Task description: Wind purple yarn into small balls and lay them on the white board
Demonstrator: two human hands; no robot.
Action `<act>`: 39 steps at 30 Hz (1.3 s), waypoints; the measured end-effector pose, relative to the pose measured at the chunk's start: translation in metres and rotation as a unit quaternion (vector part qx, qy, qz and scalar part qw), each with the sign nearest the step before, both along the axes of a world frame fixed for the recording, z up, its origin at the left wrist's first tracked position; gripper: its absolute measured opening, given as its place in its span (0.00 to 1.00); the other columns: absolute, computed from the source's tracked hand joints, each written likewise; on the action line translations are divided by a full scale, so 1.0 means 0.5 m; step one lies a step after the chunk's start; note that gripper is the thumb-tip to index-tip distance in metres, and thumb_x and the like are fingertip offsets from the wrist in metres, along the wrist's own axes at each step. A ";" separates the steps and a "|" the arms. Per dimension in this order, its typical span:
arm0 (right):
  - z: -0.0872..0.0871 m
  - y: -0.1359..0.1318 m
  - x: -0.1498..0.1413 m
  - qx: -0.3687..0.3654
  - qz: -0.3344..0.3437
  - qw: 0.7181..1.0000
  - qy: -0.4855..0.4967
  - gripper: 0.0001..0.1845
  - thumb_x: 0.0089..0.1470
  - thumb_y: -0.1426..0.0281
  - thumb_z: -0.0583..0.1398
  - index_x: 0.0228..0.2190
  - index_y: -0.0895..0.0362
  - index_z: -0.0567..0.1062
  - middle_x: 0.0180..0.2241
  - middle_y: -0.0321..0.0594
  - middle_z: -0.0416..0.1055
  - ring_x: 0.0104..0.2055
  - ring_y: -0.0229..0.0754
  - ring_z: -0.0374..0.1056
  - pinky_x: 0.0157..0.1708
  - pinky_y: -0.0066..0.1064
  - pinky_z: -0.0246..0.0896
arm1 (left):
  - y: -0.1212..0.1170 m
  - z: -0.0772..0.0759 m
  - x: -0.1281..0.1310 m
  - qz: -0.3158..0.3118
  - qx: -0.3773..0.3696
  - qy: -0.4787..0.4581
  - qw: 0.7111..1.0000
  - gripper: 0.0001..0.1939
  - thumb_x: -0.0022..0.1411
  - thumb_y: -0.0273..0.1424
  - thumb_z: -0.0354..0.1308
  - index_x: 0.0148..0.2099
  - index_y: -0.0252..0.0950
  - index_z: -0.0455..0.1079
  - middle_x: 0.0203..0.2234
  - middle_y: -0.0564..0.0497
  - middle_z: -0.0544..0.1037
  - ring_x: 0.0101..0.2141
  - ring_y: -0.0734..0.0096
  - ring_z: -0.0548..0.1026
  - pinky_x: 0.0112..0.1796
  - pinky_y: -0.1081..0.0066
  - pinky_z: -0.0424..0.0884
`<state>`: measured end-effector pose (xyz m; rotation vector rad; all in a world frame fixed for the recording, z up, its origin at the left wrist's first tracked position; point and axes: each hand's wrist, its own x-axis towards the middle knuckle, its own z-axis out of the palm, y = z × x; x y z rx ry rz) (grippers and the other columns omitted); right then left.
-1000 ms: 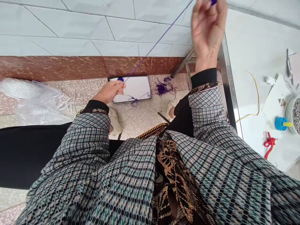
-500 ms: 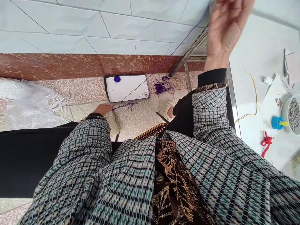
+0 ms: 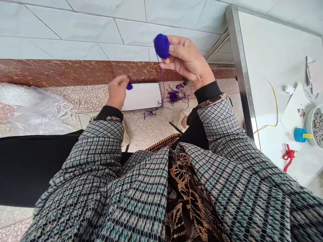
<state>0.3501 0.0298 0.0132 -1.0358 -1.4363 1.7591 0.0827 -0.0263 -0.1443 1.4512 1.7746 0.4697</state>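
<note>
My right hand is raised in front of the tiled wall, pinching a small ball of purple yarn between thumb and fingers. A loose purple strand hangs from the ball toward the floor. Over the left end of a white, dark-edged shallow box is my left hand, slightly blurred, its fingers curled together; what they hold, if anything, is hidden. Right beside those fingers, a second purple yarn ball shows at the box's far edge. Loose purple yarn ends lie by the box's near side.
A purple yarn tangle lies on the floor right of the box. White cord in a plastic bag is at left. The metal-edged white table on the right bears yellow cord, a red knot and a bowl of small pieces.
My right hand came down and left from the upper right, bringing the yarn ball into view. My left hand rose from the floor strands to the box's left end; those strands now lie apart from it.
</note>
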 end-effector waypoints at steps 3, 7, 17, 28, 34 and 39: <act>-0.022 0.002 -0.017 -0.022 0.013 1.000 0.011 0.19 0.49 0.60 0.71 0.42 0.47 0.74 0.38 0.38 0.70 0.47 0.46 0.72 0.57 0.38 0.78 | 0.054 0.083 0.076 0.012 0.095 -0.301 0.949 0.36 0.76 0.57 0.60 0.76 0.43 0.73 0.59 0.53 0.87 0.62 0.63 0.76 0.67 0.55 0.77; -0.047 0.017 -0.027 -0.041 -0.026 0.998 0.033 0.16 0.63 0.64 0.69 0.46 0.51 0.69 0.38 0.35 0.66 0.45 0.40 0.68 0.62 0.35 0.74 | 0.067 0.160 0.136 -0.040 0.093 -0.334 0.937 0.26 0.72 0.61 0.64 0.56 0.47 0.81 0.36 0.49 0.84 0.46 0.56 0.81 0.46 0.56 0.78; -0.082 0.031 -0.067 0.049 -0.060 0.986 -0.149 0.19 0.34 0.60 0.67 0.34 0.40 0.73 0.32 0.43 0.72 0.40 0.55 0.72 0.42 0.47 0.67 | 0.015 0.255 0.080 -0.262 0.135 -0.017 0.955 0.11 0.75 0.32 0.61 0.36 0.37 0.73 0.32 0.49 0.75 0.49 0.56 0.82 0.63 0.57 0.74; -0.061 0.027 -0.045 -0.018 -0.024 0.999 -0.012 0.18 0.56 0.62 0.68 0.44 0.47 0.67 0.37 0.35 0.70 0.43 0.40 0.73 0.47 0.29 0.74 | 0.041 0.292 0.056 -0.128 0.033 -0.025 0.991 0.12 0.75 0.22 0.56 0.37 0.36 0.76 0.27 0.54 0.70 0.30 0.71 0.64 0.39 0.64 0.61; -0.090 0.039 -0.046 0.062 -0.015 0.988 -0.141 0.19 0.55 0.67 0.69 0.43 0.48 0.67 0.34 0.33 0.68 0.35 0.39 0.66 0.41 0.35 0.68 | 0.037 0.279 0.056 -0.255 0.042 -0.053 0.965 0.11 0.71 0.21 0.58 0.35 0.33 0.77 0.27 0.53 0.72 0.29 0.73 0.65 0.41 0.66 0.63; -0.079 0.027 -0.019 0.056 0.253 0.961 -0.093 0.22 0.47 0.65 0.72 0.43 0.52 0.74 0.32 0.32 0.71 0.30 0.36 0.66 0.33 0.32 0.66 | 0.049 0.258 0.028 -0.184 0.032 -0.144 0.972 0.14 0.70 0.18 0.55 0.33 0.36 0.74 0.26 0.52 0.70 0.29 0.73 0.64 0.36 0.65 0.60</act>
